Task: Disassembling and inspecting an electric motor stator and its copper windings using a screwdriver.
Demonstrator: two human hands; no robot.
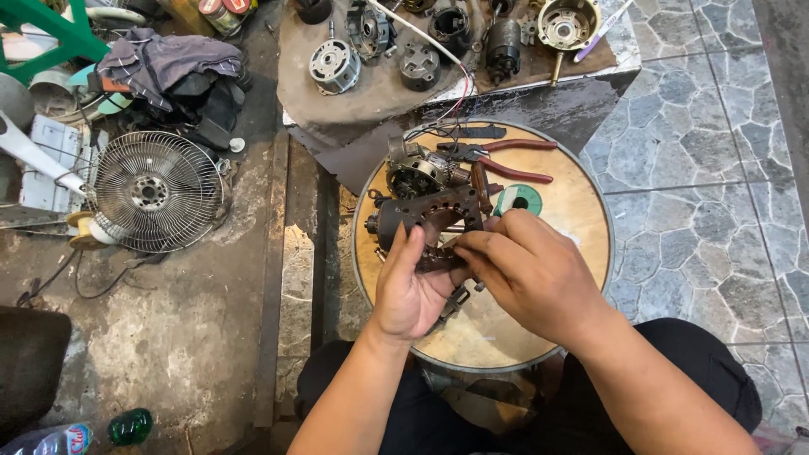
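Starting at the far left, I see a wire fan guard (pixel 154 192), round, thin-ribbed and springy-looking, lying on the grimy concrete floor (pixel 168 337), with a heap of dark cloth (pixel 173 72) at its 12 o'clock. Moving in, my left hand (pixel 413 291) cups the fan motor stator (pixel 431 226) from below, palm up, fingers curled around its lower edge. The stator sits over the round wooden table (pixel 581 227), near the table's 9 o'clock. I judge it dense and heavy for its bulk: a stiff block of stacked dark steel plates with sharp corners and wound wire inside that looks easy to nick. The outer steel frame seems the safe place to take hold, keeping clear of the windings and any leads; the greasy surface may be slippery. My right hand (pixel 531 270) is closed over the stator's right side, fingertips pinching at something small that I cannot make out. At 12 o'clock on the table lies another motor assembly (pixel 415 173), cast metal, with thin wires trailing; beside it are red-handled pliers (pixel 506 160) and a green solder spool (pixel 518 200). Beyond, a worn mat carries several motor housings (pixel 335 66). At right is grey patterned stone tile (pixel 699 168).
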